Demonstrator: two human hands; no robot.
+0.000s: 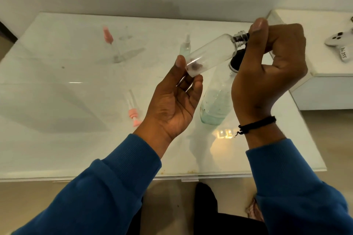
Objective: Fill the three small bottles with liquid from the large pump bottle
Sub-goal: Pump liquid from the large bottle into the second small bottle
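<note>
Clear cylindrical small bottle [210,53] tilted between both hands.

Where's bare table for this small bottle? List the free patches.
Free: the near table strip in front of the fallen pink pump cap, and the wide left side. Crowded: around the large pump bottle and the far small bottle.
</note>
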